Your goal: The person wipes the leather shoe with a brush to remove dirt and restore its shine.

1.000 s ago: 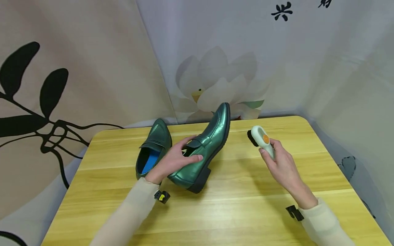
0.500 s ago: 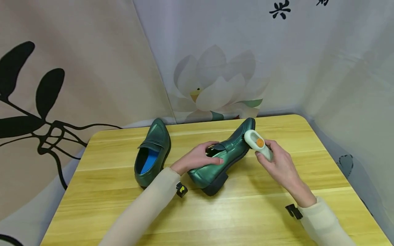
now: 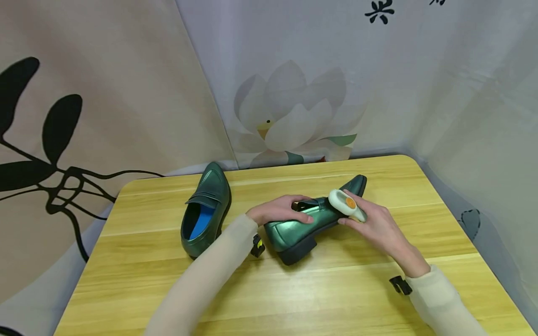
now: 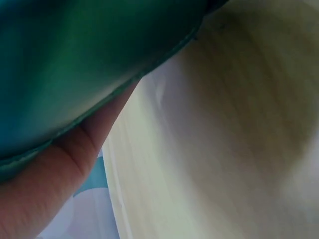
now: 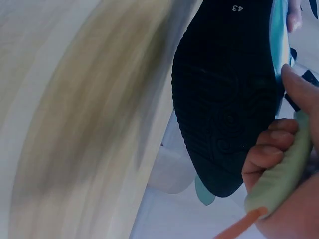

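My left hand (image 3: 281, 210) grips a green loafer (image 3: 294, 232) at its opening, thumb on the outer side. The shoe is tilted, toe to the right, and its black sole (image 5: 227, 99) fills the middle of the right wrist view. My right hand (image 3: 380, 228) holds a pale shoe brush (image 3: 342, 200) with an orange button by its handle. The brush head is against the shoe's upper near the toe; its bristles are hidden in the head view. Green leather (image 4: 99, 59) and a finger (image 4: 65, 159) of my left hand show close up in the left wrist view.
A second green loafer (image 3: 208, 205) with a blue insole stands upright on the wooden table (image 3: 138, 261), left of my left hand. A printed cloth (image 3: 294, 93) hangs behind the table's back edge.
My left hand has carried the loafer rightward and lowered its toe to the right. The brush has gone from apart from the shoe to against it, shifting slightly left and down.
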`<state>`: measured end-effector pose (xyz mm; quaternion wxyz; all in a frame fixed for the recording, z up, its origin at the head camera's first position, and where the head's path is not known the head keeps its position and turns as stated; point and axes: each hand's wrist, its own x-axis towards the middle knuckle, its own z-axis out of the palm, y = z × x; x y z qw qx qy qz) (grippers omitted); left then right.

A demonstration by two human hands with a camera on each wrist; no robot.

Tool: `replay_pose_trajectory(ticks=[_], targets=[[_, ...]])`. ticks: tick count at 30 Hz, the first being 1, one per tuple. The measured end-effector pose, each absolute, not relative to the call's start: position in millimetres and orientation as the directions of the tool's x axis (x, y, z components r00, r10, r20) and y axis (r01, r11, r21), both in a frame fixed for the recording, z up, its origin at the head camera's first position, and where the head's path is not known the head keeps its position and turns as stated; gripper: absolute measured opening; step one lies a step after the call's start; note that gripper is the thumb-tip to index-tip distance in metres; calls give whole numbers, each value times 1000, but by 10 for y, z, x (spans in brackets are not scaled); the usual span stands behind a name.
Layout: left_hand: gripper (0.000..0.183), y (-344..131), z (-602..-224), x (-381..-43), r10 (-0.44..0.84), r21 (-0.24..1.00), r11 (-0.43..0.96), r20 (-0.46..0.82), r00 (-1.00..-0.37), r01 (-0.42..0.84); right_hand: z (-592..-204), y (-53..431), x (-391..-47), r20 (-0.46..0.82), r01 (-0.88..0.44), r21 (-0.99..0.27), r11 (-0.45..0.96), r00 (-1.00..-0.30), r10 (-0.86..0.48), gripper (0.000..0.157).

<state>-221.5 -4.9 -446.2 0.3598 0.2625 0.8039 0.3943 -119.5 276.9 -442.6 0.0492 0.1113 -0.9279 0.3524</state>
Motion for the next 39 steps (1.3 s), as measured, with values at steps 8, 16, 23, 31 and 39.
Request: replay_pose_trajectory(ticks=[8, 16, 23, 31, 39], targets=[[80, -10, -4424, -2308, 723, 802, 578, -418, -550, 150, -4481, 2762, -1220, 234, -294, -597, 746, -954, -189, 68], [81, -51, -4356, -2355, 707, 774, 619, -476, -523, 133, -4476, 2706, -1232, 235, -285, -590, 755, -956, -177, 67], [79, -167, -4355, -2342, 685, 750, 633, -429, -588, 190, -4467, 2630, -1268, 267, -307, -540, 784, -946, -187, 68], [51, -431, -4342, -2118, 539, 845, 522, -219, -813, 118, -4443, 2630, -1240, 258, -296, -517, 803, -949, -184, 67], [32, -729, -4450, -1748, 472, 880, 444, -68, -879, 170, -4418, 2620, -1266, 272, -316, -514, 798, -942, -198, 67]])
